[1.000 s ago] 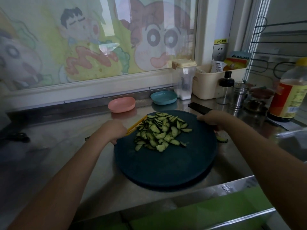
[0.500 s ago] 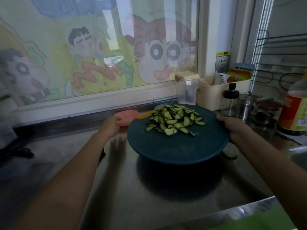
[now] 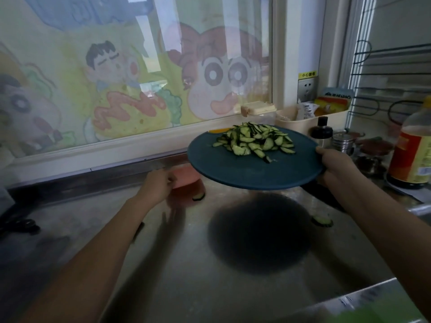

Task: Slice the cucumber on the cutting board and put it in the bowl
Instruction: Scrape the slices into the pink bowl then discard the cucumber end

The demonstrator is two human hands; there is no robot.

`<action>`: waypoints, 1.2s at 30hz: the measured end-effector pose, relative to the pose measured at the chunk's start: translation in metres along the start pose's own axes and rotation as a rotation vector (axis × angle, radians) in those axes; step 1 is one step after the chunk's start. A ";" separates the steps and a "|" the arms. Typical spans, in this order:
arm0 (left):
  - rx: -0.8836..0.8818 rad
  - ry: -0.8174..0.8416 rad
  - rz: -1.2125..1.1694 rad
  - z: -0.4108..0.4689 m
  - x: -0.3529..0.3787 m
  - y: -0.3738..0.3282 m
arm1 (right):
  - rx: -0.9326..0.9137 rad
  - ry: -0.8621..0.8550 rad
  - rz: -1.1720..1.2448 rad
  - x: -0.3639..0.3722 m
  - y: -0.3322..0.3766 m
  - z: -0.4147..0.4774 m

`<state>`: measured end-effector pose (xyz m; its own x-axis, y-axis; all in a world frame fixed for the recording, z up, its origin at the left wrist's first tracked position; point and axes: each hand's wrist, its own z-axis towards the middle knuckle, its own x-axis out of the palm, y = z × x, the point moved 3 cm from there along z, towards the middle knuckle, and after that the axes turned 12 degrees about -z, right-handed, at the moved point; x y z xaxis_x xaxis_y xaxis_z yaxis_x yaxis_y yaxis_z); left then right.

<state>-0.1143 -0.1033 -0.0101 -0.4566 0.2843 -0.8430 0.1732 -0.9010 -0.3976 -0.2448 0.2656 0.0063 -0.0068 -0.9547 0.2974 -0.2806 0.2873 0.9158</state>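
surface: steel counter [image 3: 210,287], dull shine, round shadow on it between your forearms. room: window [image 3: 130,73] beyond both hands, covered w/ cartoon film; wall outlet [image 3: 306,88] past your rt hand.

hands: your rt hand [image 3: 335,166] grips the right rim of the round dark cutting board [image 3: 254,171], thumb on top, fingers under. board is held up clear of the counter, roughly level. your lt hand [image 3: 158,185] is at the near-left rim of the pink bowl [image 3: 186,179], fingers curled onto it; some blur there.

task item: cucumber slices [image 3: 254,141] lie heaped on the board's far half, just left of and beyond your rt hand, well right of your lt hand. the bowl sits on the counter under the board's left edge, partly hidden by it. orange strip [image 3: 219,130] at the board's far-left rim; cannot tell what it is.

count: board x1, bowl x1, heap x1. stray slices x2 on the counter: one [image 3: 198,196] just right of your lt hand by the bowl, one [image 3: 323,221] beside your rt forearm. right of your rt hand: sauce bottle [image 3: 415,145] x1, steel shaker [image 3: 342,142] x1, black-cap bottle [image 3: 321,131] x1, cream bin [image 3: 310,120] x1.
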 end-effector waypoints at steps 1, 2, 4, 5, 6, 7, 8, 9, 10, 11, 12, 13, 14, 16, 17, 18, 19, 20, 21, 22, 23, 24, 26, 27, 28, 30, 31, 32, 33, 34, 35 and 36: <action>0.027 -0.022 -0.006 -0.006 -0.004 -0.005 | -0.003 0.002 0.001 0.000 0.000 -0.001; 0.041 -0.041 -0.007 -0.013 -0.009 -0.010 | -0.001 0.004 -0.002 0.000 -0.001 -0.002; 0.068 -0.068 -0.005 -0.027 -0.019 -0.022 | 0.003 0.005 0.006 -0.002 -0.001 -0.005; 0.092 -0.073 -0.005 -0.035 -0.024 -0.030 | 0.010 0.004 0.017 -0.003 -0.002 -0.006; 0.123 -0.085 -0.010 -0.044 -0.028 -0.040 | 0.018 0.004 0.021 -0.005 -0.002 -0.007; 0.159 -0.096 -0.019 -0.055 -0.032 -0.051 | 0.021 -0.001 0.021 -0.008 -0.001 -0.009; 0.197 -0.099 -0.030 -0.066 -0.034 -0.062 | 0.027 0.001 0.019 -0.010 -0.001 -0.013; 0.242 -0.094 -0.045 -0.079 -0.036 -0.073 | 0.030 0.004 0.013 -0.013 0.000 -0.017; 0.282 -0.082 -0.065 -0.091 -0.036 -0.083 | 0.031 0.007 0.008 -0.016 0.002 -0.021; 0.306 -0.054 -0.091 -0.105 -0.036 -0.093 | 0.026 0.001 0.001 -0.020 0.004 -0.026; 0.313 -0.015 -0.113 -0.118 -0.034 -0.102 | 0.017 -0.002 -0.009 -0.023 0.006 -0.030; 0.318 0.025 -0.129 -0.130 -0.031 -0.110 | 0.006 -0.007 -0.017 -0.026 0.007 -0.034; 0.334 0.052 -0.144 -0.142 -0.029 -0.118 | -0.004 -0.004 -0.023 -0.029 0.009 -0.039; 0.378 0.099 -0.170 -0.162 -0.023 -0.131 | -0.011 0.011 -0.029 -0.032 0.009 -0.048; 0.382 0.134 -0.176 -0.170 -0.020 -0.136 | -0.012 0.019 -0.037 -0.034 0.008 -0.052; 0.368 0.184 -0.176 -0.176 -0.018 -0.140 | -0.009 0.031 -0.042 -0.034 0.008 -0.057; 0.348 0.246 -0.177 -0.180 -0.017 -0.142 | -0.004 0.036 -0.047 -0.035 0.007 -0.062; 0.321 0.311 -0.185 -0.182 -0.017 -0.143 | 0.005 0.039 -0.059 -0.036 0.007 -0.065; 0.291 0.373 -0.221 -0.183 -0.020 -0.142 | 0.017 0.039 -0.080 -0.037 0.006 -0.067; 0.250 0.413 -0.293 -0.181 -0.024 -0.141 | 0.025 0.042 -0.099 -0.037 0.005 -0.068; 0.184 0.420 -0.413 -0.176 -0.029 -0.136 | 0.033 0.046 -0.118 -0.037 0.003 -0.069; 0.068 0.387 -0.579 -0.168 -0.034 -0.129 | 0.039 0.053 -0.131 -0.036 0.003 -0.070; -0.288 0.229 -0.988 -0.150 -0.043 -0.109 | 0.042 0.057 -0.147 -0.034 0.002 -0.065; -0.451 0.167 -1.201 -0.143 -0.045 -0.101 | 0.040 0.057 -0.155 -0.033 0.002 -0.062; -0.579 0.140 -1.398 -0.137 -0.046 -0.098 | 0.040 0.058 -0.164 -0.031 0.003 -0.059; -0.707 0.140 -1.744 -0.125 -0.042 -0.097 | 0.040 0.061 -0.191 -0.025 0.005 -0.055; -0.714 0.149 -1.869 -0.120 -0.039 -0.102 | 0.037 0.063 -0.217 -0.022 0.007 -0.051; -0.690 0.164 -1.958 -0.114 -0.034 -0.109 | 0.032 0.062 -0.246 -0.019 0.009 -0.046; -0.652 0.170 -2.014 -0.110 -0.030 -0.118 | 0.026 0.063 -0.271 -0.016 0.011 -0.042; -0.630 0.153 -2.032 -0.105 -0.026 -0.125 | 0.021 0.070 -0.300 -0.013 0.012 -0.041; -0.637 0.109 -2.035 -0.101 -0.021 -0.129 | 0.016 0.092 -0.326 -0.010 0.013 -0.039; -0.675 0.051 -2.037 -0.098 -0.015 -0.130 | 0.012 0.115 -0.355 -0.007 0.015 -0.037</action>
<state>-0.0447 0.0414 0.0193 -0.3460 0.4720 0.8109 -0.1916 0.8105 -0.5535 -0.2131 0.2797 0.0277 0.2006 -0.9796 -0.0092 -0.2570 -0.0617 0.9644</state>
